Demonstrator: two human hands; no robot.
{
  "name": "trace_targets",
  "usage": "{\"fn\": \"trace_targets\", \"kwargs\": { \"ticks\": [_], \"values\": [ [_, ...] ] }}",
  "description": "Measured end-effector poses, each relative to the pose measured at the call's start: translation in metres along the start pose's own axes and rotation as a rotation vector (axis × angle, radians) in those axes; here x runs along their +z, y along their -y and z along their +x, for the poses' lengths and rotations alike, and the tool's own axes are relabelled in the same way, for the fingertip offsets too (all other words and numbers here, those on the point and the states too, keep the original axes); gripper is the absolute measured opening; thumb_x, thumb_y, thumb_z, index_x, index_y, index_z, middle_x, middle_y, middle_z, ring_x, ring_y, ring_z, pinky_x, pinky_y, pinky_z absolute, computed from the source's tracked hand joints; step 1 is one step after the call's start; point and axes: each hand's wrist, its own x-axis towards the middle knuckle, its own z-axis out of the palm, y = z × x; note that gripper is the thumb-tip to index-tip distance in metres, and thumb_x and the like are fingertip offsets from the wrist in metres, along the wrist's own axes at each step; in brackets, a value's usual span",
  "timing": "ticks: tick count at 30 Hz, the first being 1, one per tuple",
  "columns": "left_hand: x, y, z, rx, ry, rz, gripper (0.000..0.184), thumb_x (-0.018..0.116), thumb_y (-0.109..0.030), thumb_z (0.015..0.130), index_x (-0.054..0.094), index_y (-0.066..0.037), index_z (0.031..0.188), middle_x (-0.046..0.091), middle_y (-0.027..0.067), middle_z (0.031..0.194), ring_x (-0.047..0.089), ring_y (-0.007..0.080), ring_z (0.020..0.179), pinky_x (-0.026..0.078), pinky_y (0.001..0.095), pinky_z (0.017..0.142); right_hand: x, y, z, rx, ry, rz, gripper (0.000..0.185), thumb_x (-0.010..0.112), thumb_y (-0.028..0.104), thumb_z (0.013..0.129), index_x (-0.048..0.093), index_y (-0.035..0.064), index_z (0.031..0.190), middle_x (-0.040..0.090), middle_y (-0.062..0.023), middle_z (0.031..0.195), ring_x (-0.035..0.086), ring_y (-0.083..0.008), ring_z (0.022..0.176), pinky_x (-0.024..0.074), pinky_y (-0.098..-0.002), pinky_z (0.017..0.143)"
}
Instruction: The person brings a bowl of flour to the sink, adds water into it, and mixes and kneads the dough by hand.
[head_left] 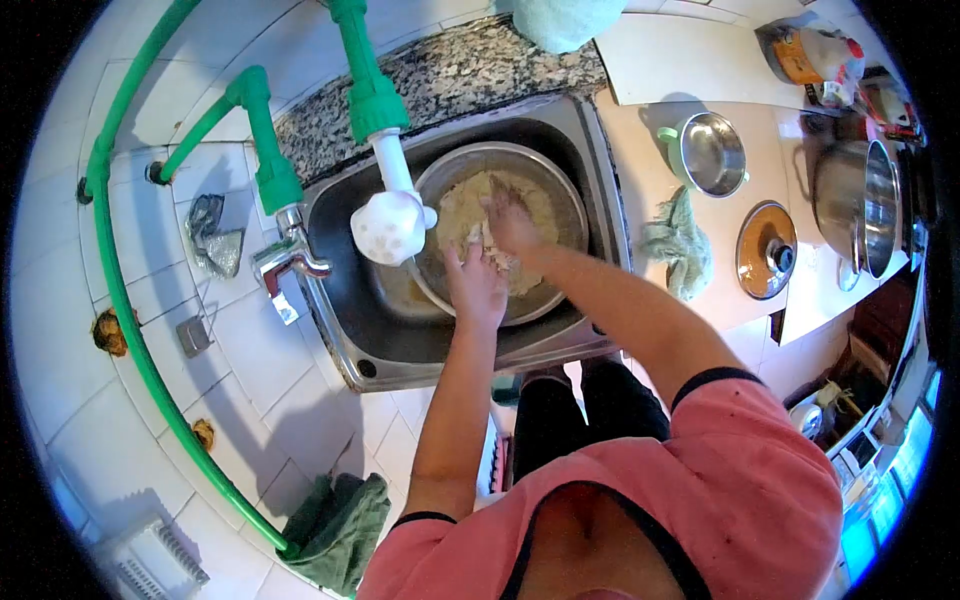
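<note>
A round metal basin (pixel 572 200) sits in the sink, holding a pale yellowish mass (pixel 462 200) that looks like wet grain; its exact kind is too small to tell. My right hand (pixel 513 222) reaches into the basin from the right, fingers stretched out over the pale mass and a little blurred. Lower and to the left, my left hand (pixel 479 287) is over the basin's near side, its fingers apart. Whitish bits (pixel 490 243) show between the two hands. A white tap head (pixel 390 228) hangs beside the basin, close to my left hand.
The steel sink (pixel 345 290) surrounds the basin. Green pipes (pixel 262 130) and a chrome tap (pixel 288 262) are on the left wall. On the right counter are a green-handled pot (pixel 712 153), a cloth (pixel 682 245), a glass lid (pixel 766 250) and a large steel pot (pixel 850 195).
</note>
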Motion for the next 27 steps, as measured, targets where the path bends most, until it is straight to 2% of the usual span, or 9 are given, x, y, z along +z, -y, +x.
{"fn": "trace_targets", "kwargs": {
  "ticks": [3,6,8,11,13,15,22,24,27],
  "values": [
    [-0.019,-0.003,-0.018,0.033,-0.224,0.045,0.070,0.035,-0.056,0.081,0.028,-0.005,0.129,0.030,0.0108,0.132,0.019,0.0254,0.126,0.009,0.0541,0.100,-0.044,0.004,-0.004,-0.082,0.228,-0.103,0.064,0.047,0.027,0.082,0.016,0.0015,0.133,0.026,-0.0201,0.134,0.034,-0.0367,0.118,0.0308,-0.0418,0.098],
    [-0.046,0.012,-0.008,-0.228,-0.420,0.071,0.070,0.043,-0.054,0.079,0.029,-0.006,0.128,0.032,0.0122,0.129,0.020,0.0280,0.124,0.008,0.0554,0.100,-0.049,-0.001,-0.018,0.408,0.186,0.497,0.063,0.049,0.032,0.080,0.024,0.0039,0.131,0.029,-0.0222,0.132,0.034,-0.0351,0.118,0.0283,-0.0416,0.099],
    [-0.040,0.020,0.007,-0.263,-0.617,0.026,0.063,0.048,-0.049,0.079,0.035,-0.006,0.122,0.036,0.0135,0.122,0.029,0.0310,0.118,0.018,0.0536,0.098,-0.001,-0.036,-0.020,0.320,-0.050,-0.009,0.061,0.050,0.034,0.080,0.028,0.0054,0.129,0.030,-0.0227,0.131,0.031,-0.0338,0.120,0.0235,-0.0411,0.102],
    [-0.059,0.043,0.038,-0.195,-0.464,-0.077,0.052,0.046,-0.043,0.080,0.044,-0.003,0.112,0.045,0.0161,0.116,0.047,0.0340,0.101,0.037,0.0502,0.087,0.039,-0.027,-0.039,0.429,0.087,0.084,0.061,0.051,0.034,0.079,0.029,0.0043,0.128,0.032,-0.0217,0.130,0.031,-0.0342,0.120,0.0231,-0.0389,0.101],
    [-0.057,0.041,0.043,-0.244,-0.432,-0.087,0.046,0.043,-0.041,0.083,0.044,-0.004,0.111,0.048,0.0152,0.111,0.050,0.0332,0.098,0.040,0.0477,0.084,0.055,-0.015,-0.042,0.416,0.084,-0.075,0.061,0.052,0.033,0.079,0.030,0.0039,0.128,0.034,-0.0214,0.128,0.036,-0.0342,0.117,0.0284,-0.0384,0.099],
    [-0.072,0.032,0.054,-0.353,-0.354,-0.093,0.035,0.043,-0.033,0.085,0.047,-0.005,0.107,0.053,0.0147,0.102,0.053,0.0329,0.092,0.043,0.0442,0.081,0.005,0.032,-0.059,0.703,0.150,0.647,0.062,0.056,0.025,0.075,0.033,-0.0003,0.126,0.039,-0.0220,0.125,0.043,-0.0315,0.112,0.0336,-0.0329,0.094],
    [-0.097,0.007,0.084,0.008,-0.287,0.393,0.046,0.053,-0.033,0.082,0.044,-0.002,0.114,0.058,0.0131,0.087,0.057,0.0242,0.077,0.046,0.0379,0.067,0.002,0.015,-0.023,0.255,0.125,0.543,0.051,0.054,0.021,0.074,0.044,-0.0028,0.117,0.053,-0.0215,0.110,0.055,-0.0319,0.097,0.0441,-0.0344,0.081],
    [-0.072,-0.001,0.084,0.092,-0.519,0.696,0.044,0.051,-0.031,0.084,0.041,-0.005,0.118,0.058,0.0113,0.089,0.057,0.0225,0.076,0.048,0.0337,0.061,-0.008,0.016,-0.012,0.035,-0.013,0.398,0.045,0.052,0.034,0.079,0.053,-0.0027,0.105,0.060,-0.0197,0.091,0.057,-0.0337,0.087,0.0452,-0.0369,0.076],
    [-0.035,-0.014,0.070,-0.008,-0.608,0.811,0.034,0.048,-0.027,0.087,0.042,-0.007,0.114,0.057,0.0102,0.092,0.058,0.0227,0.077,0.049,0.0317,0.058,-0.043,0.042,-0.011,0.364,0.058,0.325,0.058,0.054,0.043,0.078,0.048,-0.0043,0.111,0.057,-0.0195,0.097,0.058,-0.0306,0.088,0.0460,-0.0377,0.072]
  ]
}}
